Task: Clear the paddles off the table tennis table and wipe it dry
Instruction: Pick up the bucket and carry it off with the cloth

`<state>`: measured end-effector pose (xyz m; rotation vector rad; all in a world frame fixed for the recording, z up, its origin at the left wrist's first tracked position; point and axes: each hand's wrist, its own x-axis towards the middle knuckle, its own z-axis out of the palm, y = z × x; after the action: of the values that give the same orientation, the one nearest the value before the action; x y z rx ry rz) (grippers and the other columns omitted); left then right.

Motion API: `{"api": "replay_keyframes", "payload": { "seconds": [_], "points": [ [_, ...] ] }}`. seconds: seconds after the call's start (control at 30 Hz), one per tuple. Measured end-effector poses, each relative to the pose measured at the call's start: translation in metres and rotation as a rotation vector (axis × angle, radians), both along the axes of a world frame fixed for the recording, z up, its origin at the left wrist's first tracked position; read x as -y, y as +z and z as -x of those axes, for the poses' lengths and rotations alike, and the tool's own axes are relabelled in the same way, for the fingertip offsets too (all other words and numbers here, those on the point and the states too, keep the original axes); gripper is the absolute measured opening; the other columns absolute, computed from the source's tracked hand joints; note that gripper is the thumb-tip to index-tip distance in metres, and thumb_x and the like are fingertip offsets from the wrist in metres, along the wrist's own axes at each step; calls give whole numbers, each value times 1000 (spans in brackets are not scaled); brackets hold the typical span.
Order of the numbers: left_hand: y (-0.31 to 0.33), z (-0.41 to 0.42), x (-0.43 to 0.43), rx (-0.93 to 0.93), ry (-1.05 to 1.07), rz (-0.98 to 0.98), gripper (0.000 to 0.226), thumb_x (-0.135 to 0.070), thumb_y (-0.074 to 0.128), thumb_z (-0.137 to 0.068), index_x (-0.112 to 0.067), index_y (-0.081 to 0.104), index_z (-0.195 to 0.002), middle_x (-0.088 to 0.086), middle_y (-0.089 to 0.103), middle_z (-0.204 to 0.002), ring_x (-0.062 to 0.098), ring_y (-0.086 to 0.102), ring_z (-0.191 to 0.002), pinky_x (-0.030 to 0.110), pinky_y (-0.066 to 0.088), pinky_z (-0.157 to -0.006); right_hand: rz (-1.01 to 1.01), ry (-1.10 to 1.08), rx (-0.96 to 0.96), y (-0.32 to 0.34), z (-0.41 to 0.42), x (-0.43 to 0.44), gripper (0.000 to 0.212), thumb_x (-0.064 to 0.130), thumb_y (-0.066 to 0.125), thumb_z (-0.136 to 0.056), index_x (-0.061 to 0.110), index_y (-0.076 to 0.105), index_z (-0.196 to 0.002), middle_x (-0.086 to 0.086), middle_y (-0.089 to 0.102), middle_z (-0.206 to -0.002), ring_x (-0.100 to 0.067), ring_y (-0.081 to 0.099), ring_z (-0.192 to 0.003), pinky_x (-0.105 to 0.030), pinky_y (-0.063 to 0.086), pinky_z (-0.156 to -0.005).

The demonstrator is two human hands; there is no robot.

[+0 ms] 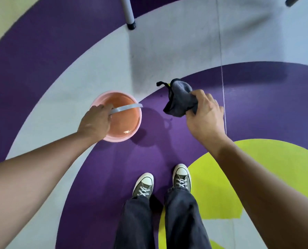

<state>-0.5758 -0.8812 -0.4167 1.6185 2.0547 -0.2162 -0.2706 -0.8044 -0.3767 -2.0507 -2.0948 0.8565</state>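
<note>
**Bucket in one hand, cloth in the other**

The left hand (95,121) grips the grey handle (127,107) of a pink bucket (132,134), fingers curled round the strap near its left end; the bucket's open mouth lies just below and right of those fingers. The right hand (206,114) pinches a dark grey cloth (181,99), thumb and fingers closed on its bunched edge, and the rest hangs left of the fingertips. Beyond both hands, a grey leg (129,13) stands on the painted floor (257,97).

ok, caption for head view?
Left hand grips grey handle of pink plastic bucket; right hand holds crumpled dark grey cloth.
</note>
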Motion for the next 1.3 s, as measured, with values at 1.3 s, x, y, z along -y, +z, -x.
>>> {"api": "replay_keyframes", "payload": {
  "seconds": [1.3],
  "points": [
    [537,-588,-14,378,-819,-205,15,-29,73,-82,-25,74,-96,3,74,-90,31,67,-94,42,54,-83,-318,-1136,129,459,-503,251,42,13,62,-79,21,62,-120,-9,61,-108,-35,56,-104,-42,34,-92]
  ]
}}
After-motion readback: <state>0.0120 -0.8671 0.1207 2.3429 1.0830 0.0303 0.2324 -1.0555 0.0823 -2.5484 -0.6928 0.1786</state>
